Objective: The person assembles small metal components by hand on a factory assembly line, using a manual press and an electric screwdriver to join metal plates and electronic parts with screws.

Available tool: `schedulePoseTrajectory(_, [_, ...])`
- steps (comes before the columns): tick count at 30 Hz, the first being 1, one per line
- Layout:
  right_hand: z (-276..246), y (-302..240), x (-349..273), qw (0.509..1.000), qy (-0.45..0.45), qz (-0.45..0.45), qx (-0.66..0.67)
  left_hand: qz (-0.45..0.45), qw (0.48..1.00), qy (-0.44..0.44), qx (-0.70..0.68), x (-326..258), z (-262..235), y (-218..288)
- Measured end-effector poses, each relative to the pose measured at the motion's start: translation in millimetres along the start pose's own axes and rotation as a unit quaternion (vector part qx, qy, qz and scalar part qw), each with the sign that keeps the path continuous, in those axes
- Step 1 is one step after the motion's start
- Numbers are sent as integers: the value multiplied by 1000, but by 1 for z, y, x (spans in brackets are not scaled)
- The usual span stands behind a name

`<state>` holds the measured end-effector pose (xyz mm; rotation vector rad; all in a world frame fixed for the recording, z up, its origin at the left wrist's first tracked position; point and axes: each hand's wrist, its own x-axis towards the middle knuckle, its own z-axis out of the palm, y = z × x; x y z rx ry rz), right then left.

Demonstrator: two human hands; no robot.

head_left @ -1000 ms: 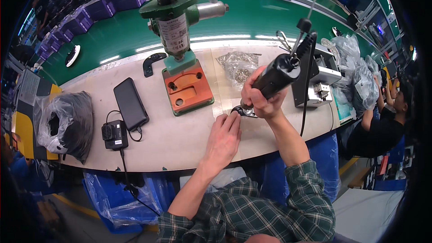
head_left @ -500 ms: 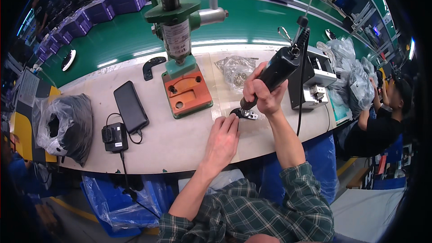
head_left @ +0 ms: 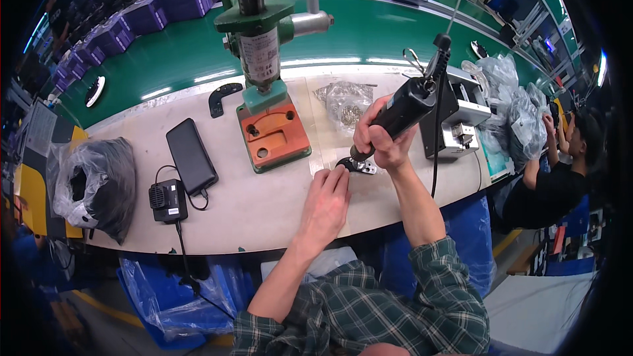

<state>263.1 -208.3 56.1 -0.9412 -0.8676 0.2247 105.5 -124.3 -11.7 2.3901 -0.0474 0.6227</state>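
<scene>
A black electric screwdriver [head_left: 404, 109] hangs from a cable and is gripped by my right hand [head_left: 389, 145], tilted with its tip down at a small black part with metal pieces [head_left: 361, 165] on the table. My left hand [head_left: 326, 201] rests on the table with its fingertips pressed together at the left end of that part, holding it. Just beyond lies a clear plastic bag of small metal pieces [head_left: 349, 112]. A curved black part [head_left: 223, 99] lies farther left, near the table's back edge.
A green press [head_left: 257, 46] stands over an orange fixture block [head_left: 273, 135]. To the left are a black power bank [head_left: 192, 156], a small black device [head_left: 168, 200] and a bagged bundle [head_left: 99, 188]. A screw feeder box [head_left: 458, 118] stands at right; a co-worker [head_left: 554, 165] works beyond.
The screwdriver's upper end has tipped slightly left and toward me, my right hand shifting a little with it. My left hand and the part stay practically in place.
</scene>
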Motion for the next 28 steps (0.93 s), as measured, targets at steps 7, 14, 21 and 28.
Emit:
schedulePoseTrajectory(7, [-1,4,-7,999,-26,-26,0,4,1000,-2,0,0,-4,2])
schedulePoseTrajectory(14, [-6,10,-2,999,-32,-37,-11,6,1000,-7,6,-4,1,-1])
schedulePoseTrajectory(21, [-6,8,-11,1000,-6,1,-13,11,1000,5,5,-4,-3,4])
schedulePoseTrajectory(28, [-6,-31,0,993,29,-110,-23,8,1000,8,1,-9,8,-2])
